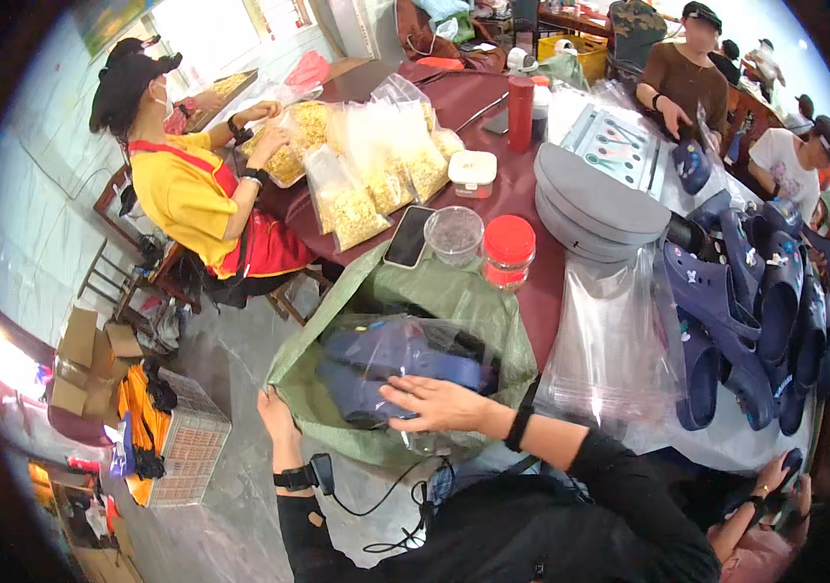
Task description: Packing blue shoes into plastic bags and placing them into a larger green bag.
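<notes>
Right hand [432,402]: fingers spread flat, pressing a clear crinkled plastic bag holding dark blue rubber clogs [396,361], which lies directly under the fingertips. Left hand [277,416]: fingers pinching the rim of the green woven sack [454,296] around that bag. Beyond the fingers: maroon table [532,291], red-lidded jar [509,251]

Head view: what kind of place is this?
Likely a small packing workshop: blue clogs heaped on the table, clear bags stacked beside them, and the right hand pressing bagged clogs into a green sack.
</notes>
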The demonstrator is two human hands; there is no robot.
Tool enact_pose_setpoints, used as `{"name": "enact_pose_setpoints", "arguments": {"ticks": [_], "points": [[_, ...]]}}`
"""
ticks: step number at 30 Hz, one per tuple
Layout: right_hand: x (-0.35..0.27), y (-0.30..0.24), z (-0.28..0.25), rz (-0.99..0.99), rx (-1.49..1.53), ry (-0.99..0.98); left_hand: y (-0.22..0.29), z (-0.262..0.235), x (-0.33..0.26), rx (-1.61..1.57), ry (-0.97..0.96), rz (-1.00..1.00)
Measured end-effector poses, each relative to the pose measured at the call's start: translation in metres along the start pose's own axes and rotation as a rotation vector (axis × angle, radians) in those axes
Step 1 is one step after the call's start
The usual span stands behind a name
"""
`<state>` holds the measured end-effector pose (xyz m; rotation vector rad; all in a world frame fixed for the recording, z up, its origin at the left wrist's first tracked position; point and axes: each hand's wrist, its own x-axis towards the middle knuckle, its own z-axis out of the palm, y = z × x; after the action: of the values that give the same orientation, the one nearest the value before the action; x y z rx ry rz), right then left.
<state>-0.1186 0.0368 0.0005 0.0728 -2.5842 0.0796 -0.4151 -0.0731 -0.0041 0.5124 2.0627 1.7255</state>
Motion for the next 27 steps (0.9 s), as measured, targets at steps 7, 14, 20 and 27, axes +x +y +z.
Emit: {"name": "enact_pose_setpoints", "arguments": {"ticks": [7,14,20,27], "points": [[0.026,0.010,0.065,-0.017,-0.002,-0.024,0.007,0.004,0.006,0.027,-0.176,-0.004],[0.017,0.007,0.108,0.121,0.257,-0.029,0.001,0.018,0.022,-0.143,-0.289,0.031],[0.026,0.008,0.101,0.151,0.424,-0.177,0.025,0.035,0.010,-0.077,-0.116,-0.178],[0.022,0.019,0.130,0.162,0.433,-0.324,0.036,0.049,0.007,0.080,-0.385,-0.076]]}}
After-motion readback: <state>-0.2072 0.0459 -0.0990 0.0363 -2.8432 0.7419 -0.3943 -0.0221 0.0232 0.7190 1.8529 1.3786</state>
